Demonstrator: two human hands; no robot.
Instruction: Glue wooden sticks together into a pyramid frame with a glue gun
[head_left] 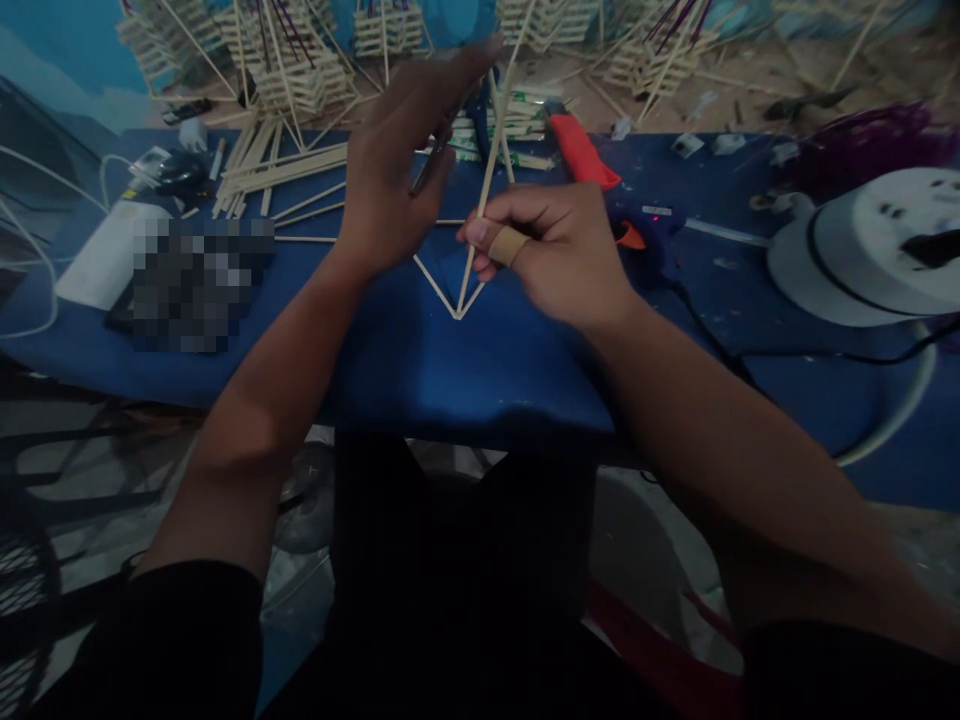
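My right hand (555,245), with a tan band around its thumb, pinches a thin bamboo stick (491,170). The stick is tilted, and its lower end meets the near corner of a frame of thin sticks (435,285) on the blue tabletop. Another stick crosses it near the top. My left hand (397,150) is raised to the left of the stick, its fingers stretched out. A grey metallic piece (429,165) shows between its thumb and fingers; whether it is held or lies behind the hand is unclear. Part of the frame is hidden behind both hands.
Loose sticks (277,165) lie at the back left, below several stacked-stick structures (300,75). On the right are a blue glue gun (649,235), an orange-red object (581,150) and a white round device (862,250) with cables. A white box (112,250) stands left on the blue table (480,370).
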